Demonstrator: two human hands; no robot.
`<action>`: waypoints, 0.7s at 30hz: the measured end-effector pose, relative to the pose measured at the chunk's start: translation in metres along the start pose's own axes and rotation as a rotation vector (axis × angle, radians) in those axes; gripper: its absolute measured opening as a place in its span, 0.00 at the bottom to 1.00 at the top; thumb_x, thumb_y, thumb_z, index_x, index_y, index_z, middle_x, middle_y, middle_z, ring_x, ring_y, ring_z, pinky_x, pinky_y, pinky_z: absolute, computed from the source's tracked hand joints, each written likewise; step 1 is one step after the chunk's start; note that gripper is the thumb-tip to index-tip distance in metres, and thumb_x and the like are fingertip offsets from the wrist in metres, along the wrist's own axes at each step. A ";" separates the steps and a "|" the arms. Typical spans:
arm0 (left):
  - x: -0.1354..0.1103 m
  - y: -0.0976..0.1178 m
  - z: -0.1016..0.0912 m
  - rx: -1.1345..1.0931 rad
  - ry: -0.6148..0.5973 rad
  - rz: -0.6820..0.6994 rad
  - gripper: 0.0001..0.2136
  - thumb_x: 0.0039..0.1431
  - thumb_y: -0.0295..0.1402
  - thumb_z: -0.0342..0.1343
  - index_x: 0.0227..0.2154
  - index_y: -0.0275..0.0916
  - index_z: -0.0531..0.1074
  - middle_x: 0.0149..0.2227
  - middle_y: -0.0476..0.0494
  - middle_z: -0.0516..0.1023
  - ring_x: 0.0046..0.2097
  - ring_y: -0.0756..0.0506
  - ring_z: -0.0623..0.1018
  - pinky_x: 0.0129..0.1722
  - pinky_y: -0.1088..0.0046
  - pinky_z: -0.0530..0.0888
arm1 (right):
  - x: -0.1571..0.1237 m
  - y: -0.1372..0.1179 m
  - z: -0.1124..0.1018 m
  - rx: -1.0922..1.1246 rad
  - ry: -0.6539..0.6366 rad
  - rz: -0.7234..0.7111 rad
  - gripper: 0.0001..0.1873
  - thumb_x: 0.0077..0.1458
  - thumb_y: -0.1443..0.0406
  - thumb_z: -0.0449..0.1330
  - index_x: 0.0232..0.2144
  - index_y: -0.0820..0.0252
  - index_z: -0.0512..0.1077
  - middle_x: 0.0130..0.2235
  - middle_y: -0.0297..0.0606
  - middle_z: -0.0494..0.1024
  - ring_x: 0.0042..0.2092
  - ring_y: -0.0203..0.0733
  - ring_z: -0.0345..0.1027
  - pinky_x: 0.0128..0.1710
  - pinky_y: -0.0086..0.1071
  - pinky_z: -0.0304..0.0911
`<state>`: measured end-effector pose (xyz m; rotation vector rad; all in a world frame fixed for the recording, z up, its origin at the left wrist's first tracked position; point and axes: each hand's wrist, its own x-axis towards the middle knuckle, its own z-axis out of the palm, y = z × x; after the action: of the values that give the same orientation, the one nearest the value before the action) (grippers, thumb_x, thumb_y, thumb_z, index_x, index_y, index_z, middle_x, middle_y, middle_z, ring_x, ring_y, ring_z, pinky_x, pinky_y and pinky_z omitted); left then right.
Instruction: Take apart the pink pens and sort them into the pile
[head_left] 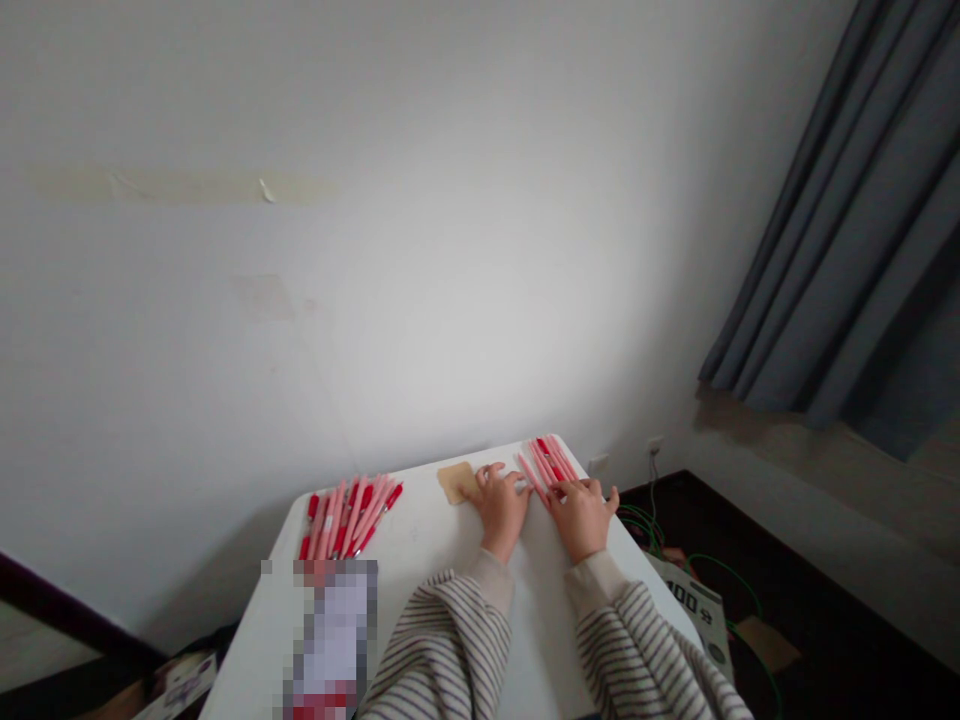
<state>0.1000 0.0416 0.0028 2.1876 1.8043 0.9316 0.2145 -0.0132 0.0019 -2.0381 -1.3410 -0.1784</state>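
Left hand: your left hand (501, 505) has its fingers bent and spread, the thumb side close to the nearest pen; whether it pinches that pen, I cannot tell.
Right hand: your right hand (581, 515) is bent over the near ends of the right-hand pens (553, 462); its grip is hidden.
Right-hand pens: they lie in a row at the table's far right corner, ahead of your right hand.
Risk: a rightward push could roll them off, since they look round and lie near the edge; uneven fingertip pressure could skew the row.
Long axis: roughly parallel, running away from you and leaning left at the far ends; which ends write, I cannot tell.
Tan patch: the tan square (454, 483) lies by your left fingers.
Left pile: more pens (349, 515) fan loosely, some crossing, on the white table (420, 520).
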 end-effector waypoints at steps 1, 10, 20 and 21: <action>0.000 0.000 0.000 0.001 0.001 -0.002 0.07 0.51 0.40 0.60 0.35 0.54 0.78 0.52 0.48 0.72 0.59 0.35 0.62 0.60 0.32 0.47 | 0.000 0.000 0.000 0.000 0.003 0.007 0.12 0.57 0.61 0.54 0.31 0.52 0.78 0.35 0.38 0.80 0.46 0.48 0.62 0.58 0.54 0.34; 0.000 -0.002 0.002 0.008 0.016 0.010 0.06 0.52 0.39 0.59 0.34 0.54 0.77 0.51 0.49 0.72 0.58 0.36 0.63 0.61 0.37 0.50 | 0.000 -0.001 0.000 0.009 0.034 0.030 0.14 0.57 0.61 0.53 0.30 0.53 0.79 0.35 0.39 0.80 0.45 0.47 0.64 0.58 0.53 0.35; 0.001 -0.002 0.004 -0.014 0.028 0.014 0.05 0.53 0.40 0.59 0.33 0.54 0.78 0.51 0.48 0.72 0.58 0.37 0.63 0.60 0.37 0.52 | 0.000 0.002 0.004 -0.023 0.042 0.028 0.14 0.57 0.61 0.53 0.29 0.53 0.78 0.35 0.39 0.80 0.46 0.47 0.63 0.57 0.51 0.39; 0.001 -0.002 0.004 -0.016 0.029 0.014 0.06 0.53 0.40 0.58 0.33 0.54 0.78 0.51 0.48 0.73 0.58 0.37 0.63 0.60 0.37 0.52 | 0.000 0.002 0.004 -0.023 0.040 0.028 0.13 0.57 0.61 0.53 0.30 0.53 0.78 0.35 0.39 0.80 0.46 0.47 0.63 0.57 0.50 0.39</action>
<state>0.1005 0.0437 -0.0010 2.1914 1.7893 0.9828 0.2149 -0.0112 -0.0018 -2.0608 -1.2909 -0.2221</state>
